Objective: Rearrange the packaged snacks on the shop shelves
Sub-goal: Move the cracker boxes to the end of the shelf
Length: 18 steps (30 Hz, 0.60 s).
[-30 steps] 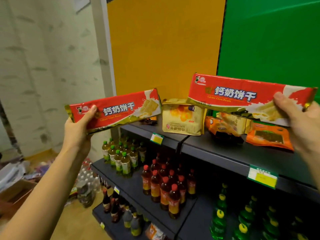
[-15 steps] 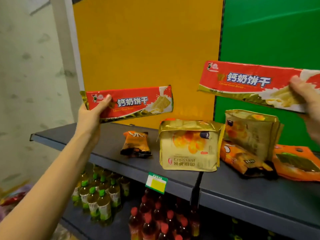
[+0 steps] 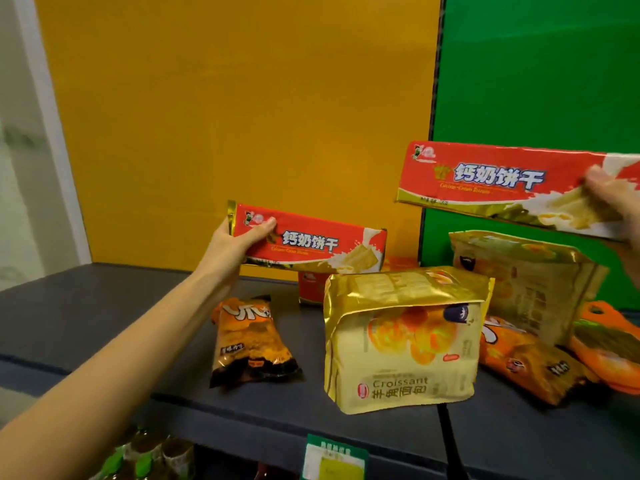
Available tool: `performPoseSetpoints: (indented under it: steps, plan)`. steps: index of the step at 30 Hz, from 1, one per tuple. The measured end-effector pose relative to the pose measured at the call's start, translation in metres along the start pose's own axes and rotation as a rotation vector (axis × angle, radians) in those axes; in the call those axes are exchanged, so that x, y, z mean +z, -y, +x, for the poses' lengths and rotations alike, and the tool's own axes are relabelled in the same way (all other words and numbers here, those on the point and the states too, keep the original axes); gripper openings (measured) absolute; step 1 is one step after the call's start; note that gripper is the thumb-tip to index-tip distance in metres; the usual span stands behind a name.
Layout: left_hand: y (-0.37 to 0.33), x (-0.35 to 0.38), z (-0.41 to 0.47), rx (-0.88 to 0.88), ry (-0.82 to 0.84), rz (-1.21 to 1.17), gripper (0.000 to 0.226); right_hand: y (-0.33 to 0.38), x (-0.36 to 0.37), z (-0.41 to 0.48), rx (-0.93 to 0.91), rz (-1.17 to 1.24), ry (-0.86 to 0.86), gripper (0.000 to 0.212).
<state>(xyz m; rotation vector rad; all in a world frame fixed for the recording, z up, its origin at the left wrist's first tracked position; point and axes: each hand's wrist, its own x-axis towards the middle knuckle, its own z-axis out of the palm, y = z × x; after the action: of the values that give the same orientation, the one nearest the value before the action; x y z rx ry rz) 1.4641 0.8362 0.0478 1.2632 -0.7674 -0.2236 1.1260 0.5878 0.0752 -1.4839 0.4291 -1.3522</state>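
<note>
My left hand (image 3: 235,240) grips the left end of a long red biscuit pack (image 3: 311,242), held level just above the back of the dark shelf (image 3: 86,323). Beneath it another red pack (image 3: 310,287) stands partly hidden. My right hand (image 3: 616,206) grips the right end of a second long red biscuit pack (image 3: 495,181), raised higher in front of the green panel. A gold croissant bag (image 3: 401,341) stands at the shelf's front, with a second gold bag (image 3: 526,282) behind it to the right.
An orange snack packet (image 3: 249,341) lies left of the croissant bag, another orange packet (image 3: 530,365) to its right, and an orange pouch (image 3: 609,344) at the far right. A green price tag (image 3: 334,457) hangs on the shelf edge. Bottles (image 3: 145,459) stand below.
The view has closed in on the top shelf. My left hand has carried its red pack right and down toward the shelf's back. The right pack stays raised.
</note>
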Motion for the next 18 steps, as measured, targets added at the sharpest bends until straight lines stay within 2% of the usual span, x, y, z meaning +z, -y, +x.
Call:
performPoseSetpoints:
  steps: [2,3,5,7,10,13,15,16,18]
  plan:
    - [0.007,0.0,0.01,-0.028,0.059,-0.011,0.026,0.004,0.016,-0.008,0.003,-0.037,0.012,0.083]
    - [0.01,0.0,0.014,-0.049,0.096,-0.023,0.026,0.007,0.025,-0.012,-0.003,-0.051,0.017,0.076]
    - [0.018,0.001,0.021,-0.088,0.173,-0.038,0.028,0.011,0.04,-0.019,-0.022,-0.066,-0.005,0.043]
    - [0.026,0.003,0.026,-0.105,0.252,-0.04,0.026,0.015,0.057,-0.023,0.001,-0.065,0.003,0.032]
    - [0.042,0.01,0.03,-0.132,0.363,-0.003,0.038,0.017,0.075,-0.024,0.046,-0.061,0.037,0.032]
    - [0.055,0.022,0.031,-0.139,0.454,0.062,0.053,0.012,0.085,-0.021,0.105,-0.105,0.09,0.062]
    - [0.062,0.027,0.034,-0.162,0.501,0.124,0.051,0.007,0.089,-0.018,0.127,-0.141,0.121,0.076]
    - [0.064,0.028,0.037,-0.171,0.529,0.168,0.049,0.003,0.09,-0.016,0.145,-0.147,0.142,0.073]
    - [0.068,0.028,0.044,-0.175,0.591,0.291,0.057,-0.002,0.095,-0.016,0.19,-0.13,0.183,0.056]
